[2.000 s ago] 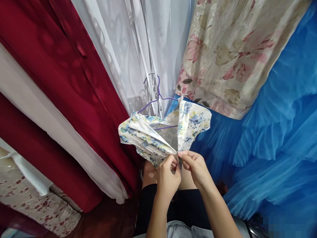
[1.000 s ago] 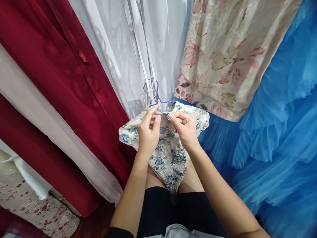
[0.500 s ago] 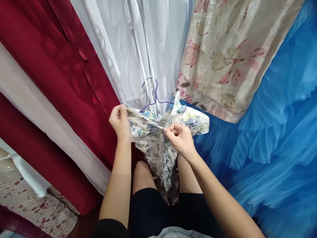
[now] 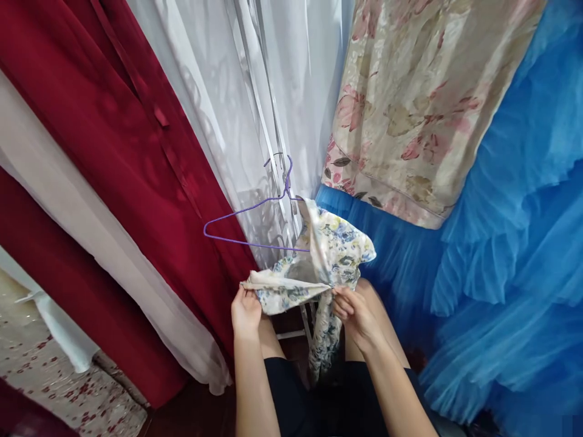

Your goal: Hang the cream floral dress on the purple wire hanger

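In the head view, your left forearm comes almost straight up from the bottom edge, and your left hand (image 4: 246, 311) sits at the end of it with the fingers curled upward. Its fingertips are closed in a pinch on the far corner of the floral garment (image 4: 346, 243). Your right forearm slants in from the lower right, so your right hand (image 4: 357, 312) points up and inward — thumb and forefinger nipped together on the garment's edge, the other fingers folded in (what exactly lies between the tips is too small to tell). The two hands are at about the same height, well apart, with a narrow strip of cloth stretched nearly level between them.

The garment is in front of you, above your dark shorts (image 4: 291, 394): one shoulder is on the right part of the purple hanger (image 4: 286, 190), while the hanger's left part is bare. The rest hangs down between your legs. Behind the hanger hang white ribbons (image 4: 257, 109) — red fabric (image 4: 136, 182) to their left, blue tulle (image 4: 492, 303) to the right.
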A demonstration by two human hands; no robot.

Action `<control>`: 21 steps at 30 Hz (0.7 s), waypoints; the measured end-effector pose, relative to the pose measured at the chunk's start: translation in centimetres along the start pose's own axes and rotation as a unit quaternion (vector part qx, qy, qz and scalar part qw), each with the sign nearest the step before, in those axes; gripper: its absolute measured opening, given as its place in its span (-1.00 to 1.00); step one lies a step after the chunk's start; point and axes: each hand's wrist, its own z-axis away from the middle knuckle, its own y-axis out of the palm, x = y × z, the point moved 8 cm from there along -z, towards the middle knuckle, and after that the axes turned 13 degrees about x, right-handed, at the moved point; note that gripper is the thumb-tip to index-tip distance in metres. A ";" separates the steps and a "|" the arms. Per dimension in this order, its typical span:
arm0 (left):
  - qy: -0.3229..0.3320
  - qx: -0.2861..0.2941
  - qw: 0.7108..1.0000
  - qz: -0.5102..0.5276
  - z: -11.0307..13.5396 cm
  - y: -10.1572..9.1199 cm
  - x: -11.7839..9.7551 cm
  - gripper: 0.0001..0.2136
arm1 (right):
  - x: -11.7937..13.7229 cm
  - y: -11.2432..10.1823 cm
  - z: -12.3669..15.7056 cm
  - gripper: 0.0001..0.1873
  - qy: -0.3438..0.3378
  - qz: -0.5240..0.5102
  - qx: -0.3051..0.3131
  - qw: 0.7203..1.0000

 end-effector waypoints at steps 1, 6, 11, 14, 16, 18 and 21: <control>-0.021 -0.010 1.000 0.013 1.2 -0.1 1.1 -0.88 | 0.0 -1.8 0.4 -0.76 0.002 -0.051 -0.026 0.998; -0.010 0.113 0.985 -0.127 5.3 5.9 1.8 -0.80 | 1.0 -8.3 2.2 -0.82 -0.030 -0.224 -0.189 0.956; 0.023 0.183 0.946 -0.267 8.8 12.9 1.2 -0.72 | 2.0 -7.1 3.4 -0.94 -0.107 -0.083 -0.234 0.963; 0.024 0.214 0.929 -0.302 10.5 15.2 1.6 -0.74 | 1.7 -1.7 2.4 -0.68 -0.069 0.100 -0.035 0.992; 0.040 0.247 0.908 -0.337 11.2 16.3 1.5 -0.77 | 0.3 1.3 2.5 -0.47 0.005 0.167 0.085 0.982; 0.048 0.289 0.883 -0.368 11.6 17.1 1.3 -0.79 | -0.6 2.7 3.1 -0.38 0.056 0.193 0.136 0.970; 0.011 0.337 0.865 -0.373 11.6 17.3 1.6 -0.78 | -0.8 3.9 4.3 -0.40 0.110 0.220 0.193 0.950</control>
